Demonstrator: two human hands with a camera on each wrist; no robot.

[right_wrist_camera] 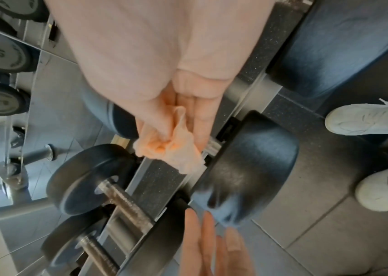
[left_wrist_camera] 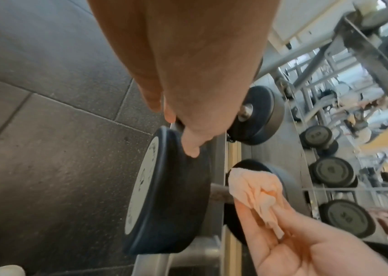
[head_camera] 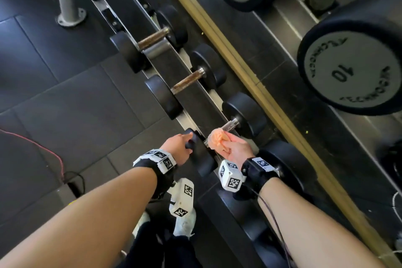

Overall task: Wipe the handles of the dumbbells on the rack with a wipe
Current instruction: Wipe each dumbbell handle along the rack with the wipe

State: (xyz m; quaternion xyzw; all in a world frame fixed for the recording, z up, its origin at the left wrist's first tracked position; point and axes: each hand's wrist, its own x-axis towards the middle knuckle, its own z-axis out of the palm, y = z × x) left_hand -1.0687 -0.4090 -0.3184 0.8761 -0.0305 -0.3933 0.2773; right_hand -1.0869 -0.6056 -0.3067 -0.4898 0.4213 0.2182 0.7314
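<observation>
Right fingers: we pinch the crumpled orange wipe (head_camera: pixel 218 138) in our right hand (head_camera: pixel 236 148), thumb curled onto it.
Left fingers: our left hand (head_camera: pixel 178 146) lies with straight fingers touching the near head (head_camera: pixel 201 159) of the dumbbell.
Wipe: it touches the handle (head_camera: pixel 231 125), which runs toward 1 o'clock.
Rack (head_camera: pixel 195 95): it runs toward 11 o'clock and holds two more dumbbells (head_camera: pixel 187 85) there.
Floor (head_camera: pixel 65 93): dark tiles at 9 o'clock.
</observation>
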